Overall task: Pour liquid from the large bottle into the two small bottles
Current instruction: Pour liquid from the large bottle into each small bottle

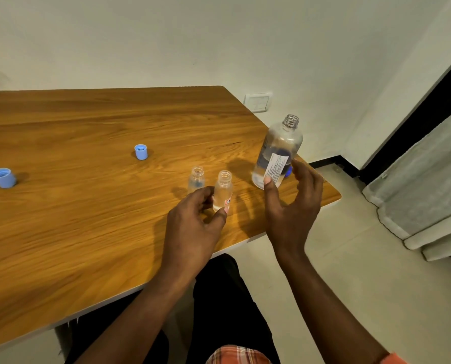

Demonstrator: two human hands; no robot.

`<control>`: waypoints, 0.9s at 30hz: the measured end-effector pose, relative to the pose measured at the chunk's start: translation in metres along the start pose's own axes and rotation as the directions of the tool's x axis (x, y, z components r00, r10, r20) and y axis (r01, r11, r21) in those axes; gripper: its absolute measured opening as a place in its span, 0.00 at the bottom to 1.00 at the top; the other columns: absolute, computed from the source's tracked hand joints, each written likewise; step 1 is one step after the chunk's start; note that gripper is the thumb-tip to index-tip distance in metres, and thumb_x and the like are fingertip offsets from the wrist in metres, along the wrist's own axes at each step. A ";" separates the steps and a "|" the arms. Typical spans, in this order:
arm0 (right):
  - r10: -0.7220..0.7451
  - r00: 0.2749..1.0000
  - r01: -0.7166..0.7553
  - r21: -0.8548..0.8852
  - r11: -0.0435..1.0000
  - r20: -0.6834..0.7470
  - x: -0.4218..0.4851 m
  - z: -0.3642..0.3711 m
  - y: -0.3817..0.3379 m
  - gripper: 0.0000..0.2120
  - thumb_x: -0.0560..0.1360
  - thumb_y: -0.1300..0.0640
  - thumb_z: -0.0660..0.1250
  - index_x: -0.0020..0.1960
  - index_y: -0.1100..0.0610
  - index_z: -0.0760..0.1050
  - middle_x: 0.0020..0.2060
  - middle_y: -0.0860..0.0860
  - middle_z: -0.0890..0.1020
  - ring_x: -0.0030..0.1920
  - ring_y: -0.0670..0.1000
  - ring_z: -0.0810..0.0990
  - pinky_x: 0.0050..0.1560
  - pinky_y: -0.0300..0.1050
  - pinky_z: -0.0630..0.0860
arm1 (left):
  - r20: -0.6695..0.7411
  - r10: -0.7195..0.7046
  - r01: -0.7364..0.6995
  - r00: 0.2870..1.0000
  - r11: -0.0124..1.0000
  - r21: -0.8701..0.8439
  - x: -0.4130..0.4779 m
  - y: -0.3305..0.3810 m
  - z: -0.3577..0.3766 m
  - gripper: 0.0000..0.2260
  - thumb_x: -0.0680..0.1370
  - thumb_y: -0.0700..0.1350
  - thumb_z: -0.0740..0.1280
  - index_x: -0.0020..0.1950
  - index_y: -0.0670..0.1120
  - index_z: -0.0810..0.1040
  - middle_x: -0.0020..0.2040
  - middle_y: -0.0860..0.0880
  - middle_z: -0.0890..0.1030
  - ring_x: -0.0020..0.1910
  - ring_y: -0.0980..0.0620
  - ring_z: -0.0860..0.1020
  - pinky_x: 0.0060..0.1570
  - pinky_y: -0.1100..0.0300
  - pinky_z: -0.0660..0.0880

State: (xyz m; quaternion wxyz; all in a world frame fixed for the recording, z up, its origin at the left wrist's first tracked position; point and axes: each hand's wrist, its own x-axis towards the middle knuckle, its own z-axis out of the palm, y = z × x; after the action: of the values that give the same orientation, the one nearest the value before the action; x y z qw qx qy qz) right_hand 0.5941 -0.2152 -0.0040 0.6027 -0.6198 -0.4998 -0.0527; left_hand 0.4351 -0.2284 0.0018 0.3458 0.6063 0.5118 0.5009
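Partly filled large bottle (pixel 279 143), right hand (pixel 294 206) spread beside it, left hand (pixel 192 224) pinching near-empty small bottle (pixel 223 187)

The wooden worktop (pixel 87 219) has a pale edge and a rounded right corner. At its left, well apart, sit two blue caps, open side up: a larger cap (pixel 3 177) and a smaller cap (pixel 141 151). Near the right edge stand the uncapped farther small bottle (pixel 196 178), the nearer small bottle (pixel 223 190) just beside it, and the large bottle (pixel 278 153) (something blue shows behind its base).
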 end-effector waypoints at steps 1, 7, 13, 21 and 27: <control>0.003 0.999 -0.005 0.041 0.999 0.046 -0.003 0.000 -0.003 0.21 0.72 0.54 0.72 0.63 0.57 0.74 0.55 0.51 0.78 0.55 0.45 0.76 0.52 0.35 0.75 | -0.003 -0.002 0.002 1.000 1.000 0.003 0.000 0.000 0.000 0.15 0.72 0.44 0.73 0.58 0.52 0.79 0.49 0.59 0.81 0.49 0.62 0.79 0.47 0.71 0.73; 0.030 0.852 -0.165 0.215 0.963 0.523 -0.021 0.003 -0.024 0.21 0.71 0.52 0.71 0.63 0.53 0.76 0.49 0.47 0.83 0.49 0.45 0.81 0.48 0.40 0.80 | -0.004 0.005 -0.005 1.000 1.000 0.018 0.001 0.001 -0.001 0.14 0.73 0.44 0.72 0.58 0.53 0.79 0.50 0.59 0.82 0.50 0.63 0.79 0.47 0.70 0.73; 0.029 0.772 -0.273 0.290 0.917 0.635 -0.019 0.008 -0.030 0.20 0.73 0.59 0.72 0.64 0.56 0.76 0.49 0.49 0.84 0.49 0.49 0.84 0.50 0.48 0.81 | -0.011 0.020 -0.019 1.000 0.999 0.040 0.001 0.001 -0.002 0.14 0.74 0.42 0.70 0.59 0.53 0.79 0.51 0.57 0.82 0.50 0.62 0.79 0.48 0.67 0.76; 0.034 0.761 -0.283 0.284 0.916 0.648 -0.014 0.016 -0.030 0.16 0.72 0.63 0.73 0.59 0.58 0.79 0.48 0.50 0.85 0.48 0.48 0.84 0.50 0.48 0.81 | -0.073 0.048 -0.040 0.996 0.994 0.099 -0.001 0.003 -0.001 0.15 0.75 0.39 0.68 0.61 0.49 0.79 0.52 0.52 0.83 0.49 0.59 0.80 0.49 0.64 0.77; 0.070 0.793 -0.263 0.236 0.936 0.605 -0.007 0.028 -0.028 0.18 0.70 0.60 0.75 0.60 0.59 0.78 0.47 0.50 0.85 0.46 0.46 0.84 0.49 0.47 0.82 | -0.168 -0.003 0.019 0.986 0.995 0.097 -0.003 0.004 -0.003 0.15 0.73 0.38 0.72 0.60 0.44 0.80 0.52 0.49 0.84 0.47 0.57 0.81 0.47 0.65 0.76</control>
State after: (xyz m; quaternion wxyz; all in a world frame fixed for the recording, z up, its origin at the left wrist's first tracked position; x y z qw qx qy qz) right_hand 0.5563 -0.2030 0.0029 0.5098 -0.5458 -0.6060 0.2737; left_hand 0.4336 -0.2330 0.0057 0.2740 0.5753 0.5665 0.5225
